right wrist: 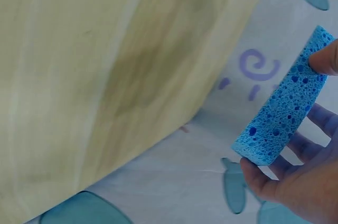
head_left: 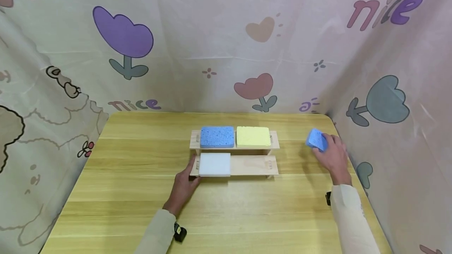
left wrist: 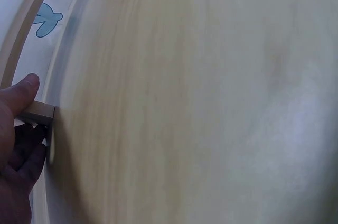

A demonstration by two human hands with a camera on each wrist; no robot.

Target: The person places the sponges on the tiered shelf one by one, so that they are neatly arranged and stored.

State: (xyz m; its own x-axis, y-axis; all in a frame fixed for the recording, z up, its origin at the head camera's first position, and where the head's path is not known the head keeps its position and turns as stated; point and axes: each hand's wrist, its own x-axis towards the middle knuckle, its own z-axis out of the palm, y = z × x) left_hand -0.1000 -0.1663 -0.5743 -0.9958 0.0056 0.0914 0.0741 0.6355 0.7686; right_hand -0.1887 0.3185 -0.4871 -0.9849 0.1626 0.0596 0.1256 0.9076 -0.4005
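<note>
My right hand point(head_left: 333, 156) holds a blue sponge point(head_left: 316, 139) above the table's right side. In the right wrist view this porous sponge point(right wrist: 282, 105) sits between the thumb and the fingertips. A two-step wooden rack point(head_left: 252, 165) stands mid-table. On its upper step, a blue sponge point(head_left: 217, 136) lies beside a yellow sponge point(head_left: 253, 136). A white sponge point(head_left: 214, 164) covers the left part of the lower step, whose right part is bare wood. My left hand point(head_left: 183, 185) grips the lower step's left end. The left wrist view shows thumb and fingers around a wooden piece point(left wrist: 41, 112).
The rack stands on a wood-grain table point(head_left: 123, 191). A printed curtain point(head_left: 197, 42) hangs behind the table and along both sides, near the right hand. A dark device is strapped at each wrist.
</note>
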